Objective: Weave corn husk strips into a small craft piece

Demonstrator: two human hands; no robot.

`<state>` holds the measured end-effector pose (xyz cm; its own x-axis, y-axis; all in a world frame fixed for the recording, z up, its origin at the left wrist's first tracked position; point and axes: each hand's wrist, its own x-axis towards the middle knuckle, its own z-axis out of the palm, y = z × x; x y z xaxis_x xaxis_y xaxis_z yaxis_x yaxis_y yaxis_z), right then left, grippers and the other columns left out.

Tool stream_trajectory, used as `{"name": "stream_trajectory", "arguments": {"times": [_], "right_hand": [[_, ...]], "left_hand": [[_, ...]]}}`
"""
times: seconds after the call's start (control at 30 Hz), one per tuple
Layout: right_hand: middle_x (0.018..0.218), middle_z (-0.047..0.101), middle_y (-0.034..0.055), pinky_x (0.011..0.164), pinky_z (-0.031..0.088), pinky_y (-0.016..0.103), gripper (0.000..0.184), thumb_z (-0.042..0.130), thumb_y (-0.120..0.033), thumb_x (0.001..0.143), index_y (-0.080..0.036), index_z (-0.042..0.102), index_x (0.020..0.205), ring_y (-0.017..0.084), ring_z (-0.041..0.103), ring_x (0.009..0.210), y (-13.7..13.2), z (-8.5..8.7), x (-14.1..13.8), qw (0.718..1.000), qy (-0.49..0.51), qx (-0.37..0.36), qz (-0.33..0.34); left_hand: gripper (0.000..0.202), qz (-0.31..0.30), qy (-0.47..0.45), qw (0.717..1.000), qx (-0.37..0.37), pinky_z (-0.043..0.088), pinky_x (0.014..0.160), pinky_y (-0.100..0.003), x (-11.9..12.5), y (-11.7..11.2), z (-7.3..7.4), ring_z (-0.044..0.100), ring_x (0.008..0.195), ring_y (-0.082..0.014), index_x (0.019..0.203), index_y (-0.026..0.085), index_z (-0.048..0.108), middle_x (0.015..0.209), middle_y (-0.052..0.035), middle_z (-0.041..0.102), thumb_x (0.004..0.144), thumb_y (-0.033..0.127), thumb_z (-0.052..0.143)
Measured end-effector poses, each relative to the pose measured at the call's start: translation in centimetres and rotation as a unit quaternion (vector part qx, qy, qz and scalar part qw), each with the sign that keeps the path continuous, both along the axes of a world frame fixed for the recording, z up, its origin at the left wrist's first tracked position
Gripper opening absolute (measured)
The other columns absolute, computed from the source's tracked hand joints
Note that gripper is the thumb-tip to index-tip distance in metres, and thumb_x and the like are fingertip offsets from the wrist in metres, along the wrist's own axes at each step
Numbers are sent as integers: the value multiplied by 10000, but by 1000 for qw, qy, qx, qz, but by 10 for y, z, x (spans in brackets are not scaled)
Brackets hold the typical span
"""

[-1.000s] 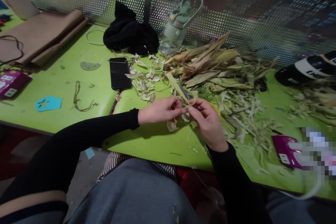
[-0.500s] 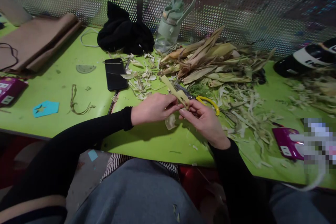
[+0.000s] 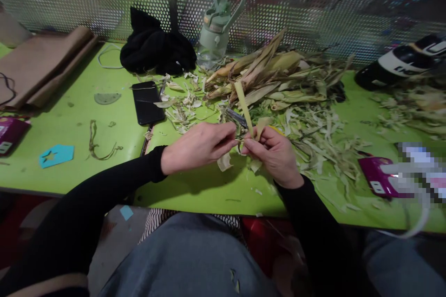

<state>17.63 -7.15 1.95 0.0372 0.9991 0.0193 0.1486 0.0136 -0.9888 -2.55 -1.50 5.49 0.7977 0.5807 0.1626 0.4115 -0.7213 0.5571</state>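
Note:
In the head view my left hand [image 3: 204, 145] pinches part of a pale corn husk strip [image 3: 245, 107] between thumb and fingers. Opposite it, my right hand [image 3: 273, 154] grips the same husk, whose long end stands up above the fingers while another piece curls beside the thumb. The exact fold between the fingertips is too small to make out. Behind the hands lie scissors [image 3: 237, 118], their yellow handle mostly covered by my right hand. A heap of dried corn husks [image 3: 265, 74] is spread further back, with shredded husk [image 3: 324, 144] to the right.
A black phone [image 3: 148, 104] lies left of the husk scraps. At the back stand a pale green bottle [image 3: 215, 32] and a black cloth bundle [image 3: 156, 51] by the perforated screen. Purple boxes [image 3: 379, 176], a blue cutout [image 3: 56, 156] and a dark bottle [image 3: 390, 67] rest on the green table.
The husk strip has swung from leaning left to standing nearly upright. My hands have drawn slightly apart at the fingertips. The whole view has shifted a little to the right.

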Motion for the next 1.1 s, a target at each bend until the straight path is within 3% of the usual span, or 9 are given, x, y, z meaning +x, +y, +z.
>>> {"name": "stream_trajectory", "arguments": {"times": [0.17, 0.27, 0.4, 0.5, 0.6, 0.73, 0.83, 0.93, 1.1], "right_hand": [[593, 633, -39, 426, 379, 211, 282, 788, -422, 756, -208, 624, 837, 70, 457, 443, 2, -3, 5, 999, 35, -10, 6], [618, 667, -17, 424, 367, 211, 305, 744, -479, 798, -206, 651, 899, 74, 459, 452, 3, 0, 6, 996, 80, -29, 11], [618, 671, -14, 442, 372, 199, 277, 701, -478, 846, -214, 650, 913, 74, 476, 466, 3, 2, 4, 992, 117, -37, 18], [619, 668, -22, 444, 369, 187, 264, 706, -455, 853, -212, 623, 912, 66, 478, 466, 4, -1, 4, 992, 117, -34, 25], [613, 657, -28, 428, 359, 187, 289, 699, -470, 856, -208, 598, 925, 67, 486, 461, 6, -3, 4, 993, 106, -37, 28], [604, 643, -35, 390, 329, 191, 353, 711, -517, 832, -208, 573, 930, 69, 485, 441, 8, -4, 2, 995, 76, -42, 44], [610, 634, -41, 382, 329, 195, 370, 704, -539, 831, -218, 568, 954, 73, 486, 440, 8, -5, 0, 996, 65, -46, 50], [589, 586, -58, 391, 351, 202, 341, 677, -546, 849, -230, 574, 929, 83, 496, 451, 8, -5, -2, 996, 67, -39, 47], [650, 647, -37, 410, 378, 201, 314, 669, -521, 862, -233, 562, 927, 88, 524, 479, 6, -3, -2, 996, 66, -36, 44]], "left_hand": [[221, 4, -5, 1000, -23, 282, 585, -241, 0, 0, 3, 360, 563, -86, 786, 181, 465, 664, 43, 474, 976, 293, 474], [221, 13, 2, 996, -87, 306, 594, -236, 1, 3, 3, 411, 573, -85, 792, 173, 496, 660, 42, 512, 973, 300, 476], [216, 8, 14, 982, -186, 363, 606, -241, 3, 8, -1, 506, 618, -107, 1011, 162, 574, 730, 20, 612, 969, 353, 481], [282, -20, -19, 964, -265, 451, 682, -265, 3, 9, -4, 607, 731, -135, 1204, 160, 516, 874, -26, 699, 983, 322, 449], [286, -60, -56, 945, -317, 506, 810, -303, 4, 9, -9, 664, 873, -155, 1253, 156, 463, 999, -72, 721, 1005, 269, 375], [208, -101, -74, 949, -291, 495, 963, -341, 9, 10, -18, 647, 965, -162, 1098, 157, 548, 1052, -87, 677, 993, 254, 396], [194, -115, -103, 937, -312, 511, 940, -330, 13, 9, -24, 628, 915, -139, 1085, 149, 544, 1022, -74, 652, 988, 225, 393], [183, -79, -119, 930, -337, 532, 819, -308, 15, 7, -26, 613, 835, -136, 1101, 140, 509, 954, -63, 644, 982, 241, 413], [118, -23, -116, 955, -271, 508, 797, -311, 14, 6, -24, 571, 798, -129, 985, 150, 532, 923, -45, 637, 949, 205, 436]]}}
